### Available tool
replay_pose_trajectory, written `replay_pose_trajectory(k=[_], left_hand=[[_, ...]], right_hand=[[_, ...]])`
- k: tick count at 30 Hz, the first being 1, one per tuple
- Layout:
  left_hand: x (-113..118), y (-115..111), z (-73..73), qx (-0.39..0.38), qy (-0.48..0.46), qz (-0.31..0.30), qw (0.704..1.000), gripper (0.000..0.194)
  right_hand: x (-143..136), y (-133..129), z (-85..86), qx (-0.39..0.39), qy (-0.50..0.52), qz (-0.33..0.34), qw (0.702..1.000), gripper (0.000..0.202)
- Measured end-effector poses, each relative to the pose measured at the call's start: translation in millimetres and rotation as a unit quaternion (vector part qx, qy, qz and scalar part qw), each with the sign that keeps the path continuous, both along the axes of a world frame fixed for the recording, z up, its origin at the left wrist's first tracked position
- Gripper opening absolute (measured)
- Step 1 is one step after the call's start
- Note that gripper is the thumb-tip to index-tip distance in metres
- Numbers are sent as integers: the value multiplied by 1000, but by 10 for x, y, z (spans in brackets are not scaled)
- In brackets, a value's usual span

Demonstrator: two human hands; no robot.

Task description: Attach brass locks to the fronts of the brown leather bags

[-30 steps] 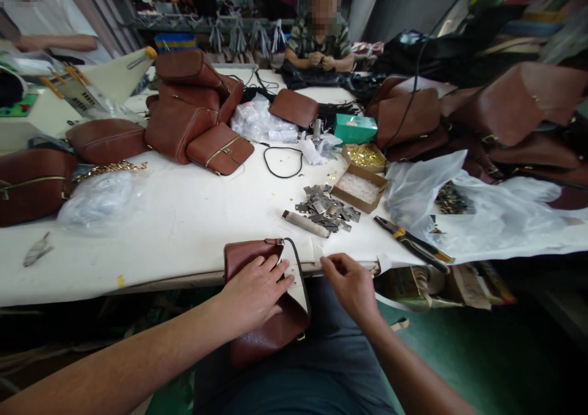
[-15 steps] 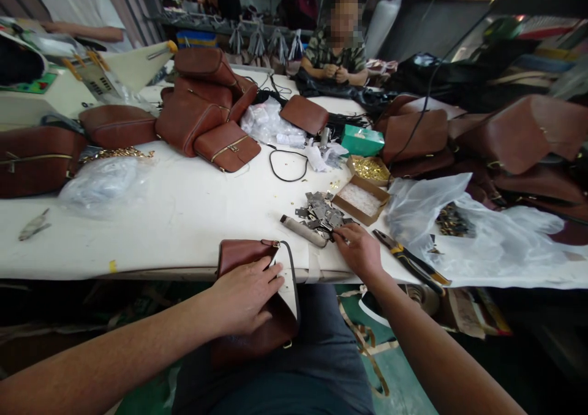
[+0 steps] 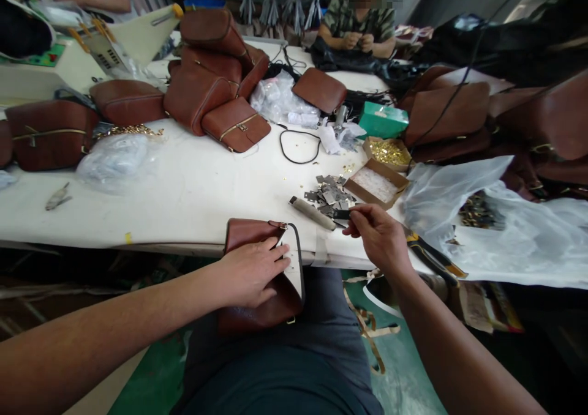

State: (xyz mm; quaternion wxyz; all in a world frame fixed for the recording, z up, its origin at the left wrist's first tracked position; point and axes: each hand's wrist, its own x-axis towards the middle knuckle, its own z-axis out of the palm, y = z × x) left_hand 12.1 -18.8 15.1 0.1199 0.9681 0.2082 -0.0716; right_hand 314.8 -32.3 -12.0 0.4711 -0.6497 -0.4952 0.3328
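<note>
My left hand [image 3: 258, 272] lies with outstretched fingers over the opening of a brown leather bag [image 3: 245, 234], its fingertips on the white inner panel [image 3: 293, 268]. The bag leans at the table edge above my lap. My right hand [image 3: 379, 234] pinches a small dark metal plate [image 3: 341, 214] between thumb and fingers. Just beyond it spreads a pile of similar thin metal plates [image 3: 328, 191]. A grey wrapped rod [image 3: 312, 213] lies beside that pile, left of my right hand.
Pliers [image 3: 434, 256] lie right of my right wrist, near a clear plastic bag [image 3: 519, 237]. Small boxes hold clear pieces [image 3: 374, 183] and gold-coloured fittings [image 3: 389, 152]. Brown bags [image 3: 197, 103] are stacked at the back. Across the table sits a person [image 3: 358, 29].
My right hand has drawn back from the pile of plates, with a dark plate now visible in its fingers. The left hand stays on the bag. The view has tilted down.
</note>
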Motion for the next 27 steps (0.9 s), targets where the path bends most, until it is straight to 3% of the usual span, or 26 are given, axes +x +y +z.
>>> replay_pose_trajectory(k=[4,8,15,22,27], left_hand=[[-9,12,-18,-1,-6,4,1000,57],[-1,13,-13,2,-2,9,1000,59],[-6,51,6,-19,10,15,1000,54],[-21,70,10,-19,14,-15,1000,46],[-25,58,-7,-16,10,-12,1000,52]], right_hand=[[-364,-82,138,-133,54,205,968,34],[-559,-52,75,-204,29,311,928,30],[-685,25,-142,-166,-67,357,917,23],[-723,132,-71,-133,-144,396,897,24],[-768,120,-82,-141,-170,362,906,20]])
